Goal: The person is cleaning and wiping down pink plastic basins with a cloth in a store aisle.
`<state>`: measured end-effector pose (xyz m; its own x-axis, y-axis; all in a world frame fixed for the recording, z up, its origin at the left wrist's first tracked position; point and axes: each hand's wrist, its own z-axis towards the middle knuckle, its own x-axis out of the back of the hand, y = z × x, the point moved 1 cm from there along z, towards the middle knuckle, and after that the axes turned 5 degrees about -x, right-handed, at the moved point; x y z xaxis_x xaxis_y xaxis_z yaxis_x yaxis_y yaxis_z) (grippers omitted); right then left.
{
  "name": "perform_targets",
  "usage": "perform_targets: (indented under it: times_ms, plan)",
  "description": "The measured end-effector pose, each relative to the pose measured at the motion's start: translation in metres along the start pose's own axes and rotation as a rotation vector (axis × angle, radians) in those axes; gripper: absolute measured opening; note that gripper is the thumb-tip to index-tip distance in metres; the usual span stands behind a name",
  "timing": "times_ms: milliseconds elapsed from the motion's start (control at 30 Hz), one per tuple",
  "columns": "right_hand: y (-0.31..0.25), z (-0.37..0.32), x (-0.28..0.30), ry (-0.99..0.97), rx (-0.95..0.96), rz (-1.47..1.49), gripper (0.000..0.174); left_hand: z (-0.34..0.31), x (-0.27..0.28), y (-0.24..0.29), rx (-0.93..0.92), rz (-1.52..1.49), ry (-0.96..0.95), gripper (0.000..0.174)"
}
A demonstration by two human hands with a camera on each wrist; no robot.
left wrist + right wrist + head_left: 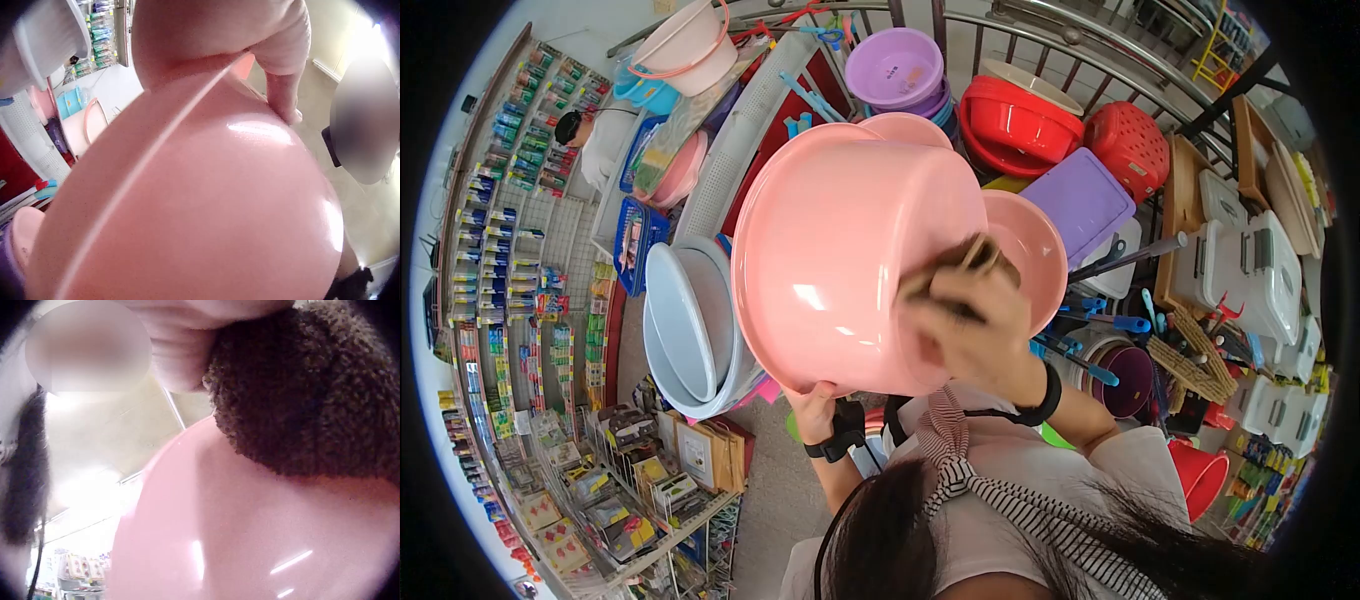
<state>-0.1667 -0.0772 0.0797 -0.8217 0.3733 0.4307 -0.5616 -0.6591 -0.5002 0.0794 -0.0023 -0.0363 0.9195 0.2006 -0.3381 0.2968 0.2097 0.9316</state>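
A large glossy pink basin (830, 260) is held up on its side in front of the chest, its outer wall showing. My left hand (812, 400) grips its rim at the lower edge; in the left wrist view the hand (194, 31) wraps over that rim. My right hand (985, 320), blurred in the head view, clutches a brown fluffy cloth (300, 400) against the basin's outside near its base. Behind it, another pink basin (1035, 250) shows partly.
Pale blue basins (690, 320) stand at the left. Purple basins (895, 65), red basins (1020, 120) and a purple lid (1080, 200) lie beyond. Mop handles (1130, 255) and white storage boxes (1250, 270) crowd the right; a goods rack (510, 230) lines the left wall.
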Motion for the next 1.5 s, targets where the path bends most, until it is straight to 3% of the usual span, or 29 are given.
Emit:
perform_targets:
  times_ms: [67, 167, 200, 300, 333, 400, 467, 567, 700, 767, 800, 867, 900, 933, 1033, 1133, 1233, 1300, 1400, 1433, 1500]
  plan:
    - [-0.015, -0.017, 0.0, -0.048, 0.074, 0.023, 0.037, 0.003, -0.007, -0.002, -0.031, -0.08, 0.17, 0.108]
    - [-0.006, -0.011, 0.008, -0.2, 0.052, 0.061, 0.04, 0.0, -0.002, 0.002, 0.047, -0.068, 0.138, 0.108]
    - [0.004, -0.003, 0.003, -0.114, -0.008, 0.109, 0.03, -0.002, -0.002, 0.004, 0.052, -0.066, 0.139, 0.108]
    - [0.022, 0.008, -0.004, 0.069, -0.25, 0.111, 0.032, 0.003, -0.005, 0.011, 0.02, 0.072, 0.024, 0.108]
    - [0.019, 0.007, -0.005, 0.069, -0.25, 0.11, 0.032, 0.003, -0.008, 0.012, 0.018, 0.093, 0.023, 0.107]
    - [0.007, -0.001, -0.005, 0.03, -0.042, -0.017, 0.034, 0.002, -0.01, 0.012, 0.016, 0.116, 0.031, 0.106]
    - [-0.016, -0.01, -0.001, -0.038, 0.008, 0.013, 0.037, 0.004, -0.008, 0.007, -0.015, -0.021, 0.112, 0.103]
    - [-0.009, -0.006, 0.0, -0.065, 0.086, 0.073, 0.037, -0.004, 0.016, -0.006, 0.042, -0.059, 0.045, 0.106]
    - [0.014, 0.015, 0.006, -0.031, -0.133, 0.105, 0.031, -0.009, 0.031, -0.01, 0.155, -0.045, -0.055, 0.103]
    - [0.011, 0.021, 0.003, 0.143, -0.34, 0.113, 0.029, -0.009, 0.023, -0.01, 0.152, 0.017, -0.109, 0.1]
    - [0.003, 0.018, 0.003, 0.118, -0.339, 0.073, 0.03, -0.009, 0.014, -0.011, 0.151, 0.018, -0.102, 0.1]
    - [-0.011, 0.01, 0.008, -0.03, -0.279, 0.124, 0.052, -0.003, -0.003, -0.015, 0.034, -0.082, 0.114, 0.103]
    - [-0.017, 0.007, 0.01, -0.119, -0.269, 0.175, 0.061, -0.004, -0.001, -0.016, 0.034, -0.083, 0.115, 0.103]
    - [-0.017, 0.003, 0.016, -0.304, -0.222, 0.161, 0.072, -0.006, 0.004, -0.019, 0.048, -0.151, 0.126, 0.103]
    - [-0.003, 0.001, 0.021, -0.423, -0.047, 0.039, 0.072, -0.008, 0.022, -0.027, 0.046, -0.244, 0.084, 0.099]
    - [0.0, 0.013, 0.024, -0.417, -0.089, -0.005, 0.073, -0.01, 0.032, -0.031, 0.036, -0.27, 0.021, 0.096]
    - [0.003, 0.002, 0.011, -0.253, -0.174, 0.213, 0.072, -0.012, 0.034, -0.035, 0.063, -0.256, 0.004, 0.096]
    - [0.006, 0.003, 0.009, -0.228, -0.176, 0.136, 0.064, -0.013, 0.029, -0.033, 0.081, -0.241, 0.002, 0.097]
    - [0.015, 0.001, 0.002, 0.021, -0.211, 0.088, 0.044, -0.012, 0.012, -0.022, 0.153, -0.206, 0.034, 0.106]
    - [0.014, -0.001, 0.003, 0.019, -0.211, 0.09, 0.044, -0.009, 0.003, -0.018, 0.124, -0.186, 0.046, 0.108]
    - [0.008, -0.006, 0.004, -0.065, -0.004, 0.041, 0.036, -0.003, -0.003, -0.016, 0.092, -0.168, 0.056, 0.109]
